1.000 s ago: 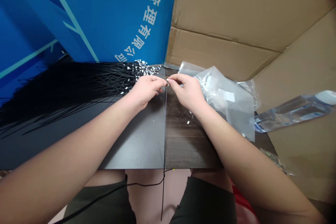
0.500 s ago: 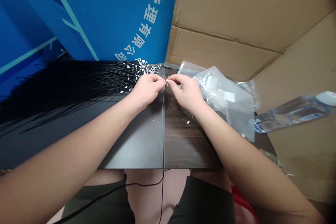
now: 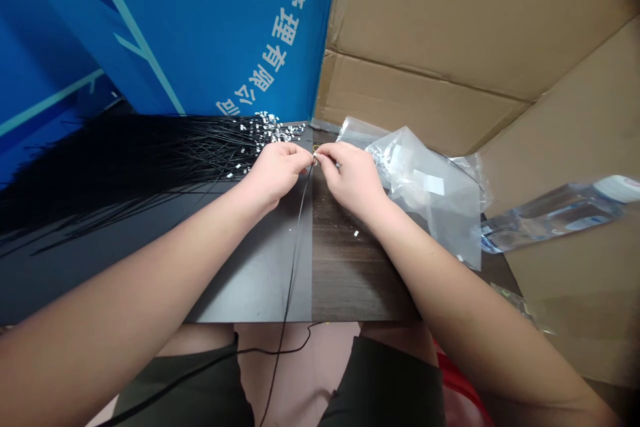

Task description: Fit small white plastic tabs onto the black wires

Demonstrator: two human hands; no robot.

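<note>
On the far left a thick heap of black cords [image 3: 115, 153] lies on the bench [image 3: 240, 280], long axis running left to right, its white tags [image 3: 267, 123] pointing toward the middle, below a blue board [image 3: 200, 27]. Next comes the left hand [image 3: 280, 170], thumb and finger pinched narrow on the upper end of a single cord [image 3: 289, 293]. That cord's long axis runs from the fingertips toward the person, slanting slightly left, over the bench's front edge and down between the knees. The right hand [image 3: 353, 173] meets the left, its fingertips closed on a tiny white piece [image 3: 315, 157] at the cord's upper end; details there are too small to tell. Rightward lie a white scrap [image 3: 356, 233], clear plastic bags [image 3: 450, 220] and a tilted water bottle [image 3: 555, 213], cap end pointing right, beside cardboard [image 3: 575, 280].
</note>
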